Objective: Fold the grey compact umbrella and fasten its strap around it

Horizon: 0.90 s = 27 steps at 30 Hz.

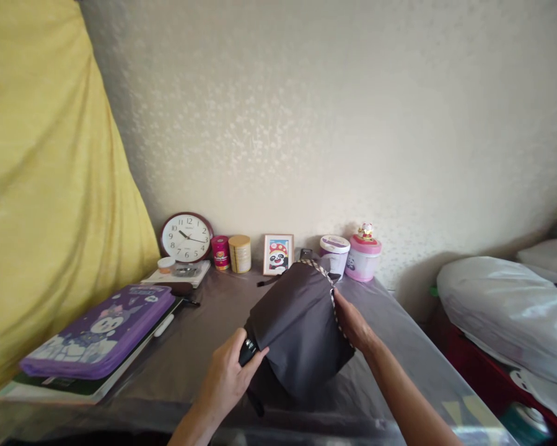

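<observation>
A dark grey folding umbrella [299, 325] with a patterned trim along its edge lies over the middle of the table [189, 347]. My left hand [227, 378] is closed round the umbrella's black handle at its near left end. My right hand [352, 325] presses against the right side of the canopy cloth, fingers partly tucked behind the trimmed edge. The far tip of the umbrella points toward the wall.
A purple cartoon case [99, 331] lies on books at the left. Along the wall stand a clock [186, 236], two small tins [232, 253], a framed panda picture [278, 254] and two tubs [350, 254]. A yellow curtain [41, 186] hangs left; white bags [505, 310] lie right.
</observation>
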Motion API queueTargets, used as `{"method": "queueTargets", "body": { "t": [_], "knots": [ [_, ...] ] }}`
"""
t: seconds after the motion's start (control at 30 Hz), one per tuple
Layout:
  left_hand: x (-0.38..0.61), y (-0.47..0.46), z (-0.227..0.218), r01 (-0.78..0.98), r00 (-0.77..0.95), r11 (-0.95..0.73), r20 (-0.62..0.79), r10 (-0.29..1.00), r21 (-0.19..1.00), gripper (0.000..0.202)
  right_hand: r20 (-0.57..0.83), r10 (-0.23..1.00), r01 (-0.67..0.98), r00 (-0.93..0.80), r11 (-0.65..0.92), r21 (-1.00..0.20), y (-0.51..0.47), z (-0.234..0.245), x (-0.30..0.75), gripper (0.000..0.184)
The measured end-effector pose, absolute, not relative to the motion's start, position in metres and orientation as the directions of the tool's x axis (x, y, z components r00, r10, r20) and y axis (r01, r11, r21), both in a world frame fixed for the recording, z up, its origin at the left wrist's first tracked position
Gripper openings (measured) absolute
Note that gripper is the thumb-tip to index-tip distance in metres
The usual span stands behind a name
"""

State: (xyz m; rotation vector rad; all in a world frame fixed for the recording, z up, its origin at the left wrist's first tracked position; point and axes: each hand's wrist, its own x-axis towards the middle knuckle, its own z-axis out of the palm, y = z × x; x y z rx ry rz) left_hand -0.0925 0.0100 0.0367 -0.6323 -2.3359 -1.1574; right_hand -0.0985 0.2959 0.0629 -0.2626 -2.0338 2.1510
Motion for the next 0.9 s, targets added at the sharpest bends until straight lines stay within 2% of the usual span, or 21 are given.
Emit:
{"method": "queueTargets", "body": {
  "t": [0.1, 0.13, 0.2, 0.27, 0.33, 0.4, 0.5, 0.57, 0.67, 0.8, 0.9],
  "knots": [
    [-0.095, 0.008, 0.03, 0.661, -0.672, 0.659, 0.674, 0.306, 0.36, 0.017, 0.004, 0.014, -0.008, -1.0, -0.343, -0.939, 0.292, 0.068, -0.097, 0.051],
    [-0.095, 0.007, 0.028, 0.682, -0.626, 0.679, 0.698, 0.348, 0.272, 0.013, 0.026, -0.008, -0.021, -1.0, -0.397, -0.918, 0.291, 0.069, -0.096, 0.05],
    [-0.094, 0.008, 0.025, 0.713, -0.543, 0.688, 0.726, 0.422, 0.133, 0.005, 0.061, 0.031, -0.069, -0.998, -0.459, -0.886, 0.291, 0.07, -0.096, 0.045],
    [-0.092, 0.01, 0.023, 0.732, -0.512, 0.677, 0.718, 0.472, 0.076, 0.005, 0.063, 0.127, -0.118, -0.99, -0.489, -0.864, 0.292, 0.07, -0.096, 0.041],
    [-0.089, 0.014, 0.022, 0.726, -0.565, 0.676, 0.671, 0.48, 0.127, 0.011, 0.048, 0.201, -0.147, -0.978, -0.511, -0.847, 0.294, 0.069, -0.095, 0.036],
    [-0.086, 0.02, 0.024, 0.673, -0.695, 0.678, 0.568, 0.442, 0.295, 0.017, 0.056, 0.224, -0.168, -0.973, -0.523, -0.836, 0.295, 0.07, -0.094, 0.032],
    [-0.083, 0.025, 0.03, 0.519, -0.855, 0.625, 0.332, 0.4, 0.583, 0.024, 0.104, 0.19, -0.191, -0.976, -0.524, -0.83, 0.294, 0.073, -0.09, 0.029],
    [-0.083, 0.025, 0.033, 0.483, -0.858, 0.571, 0.226, 0.462, 0.664, 0.028, 0.133, 0.16, -0.199, -0.978, -0.527, -0.826, 0.291, 0.076, -0.088, 0.03],
    [-0.086, 0.018, 0.035, 0.511, -0.844, 0.601, 0.224, 0.487, 0.615, 0.028, 0.154, 0.119, -0.193, -0.981, -0.501, -0.844, 0.287, 0.079, -0.087, 0.033],
    [-0.094, 0.008, 0.033, 0.418, -0.904, 0.798, 0.283, 0.32, 0.434, 0.026, 0.157, 0.076, -0.174, -0.985, -0.383, -0.907, 0.288, 0.076, -0.093, 0.032],
    [-0.098, 0.006, 0.033, 0.343, -0.921, 0.857, 0.318, 0.226, 0.383, 0.015, 0.12, 0.136, -0.157, -0.983, -0.301, -0.941, 0.291, 0.068, -0.098, 0.034]
  ]
}}
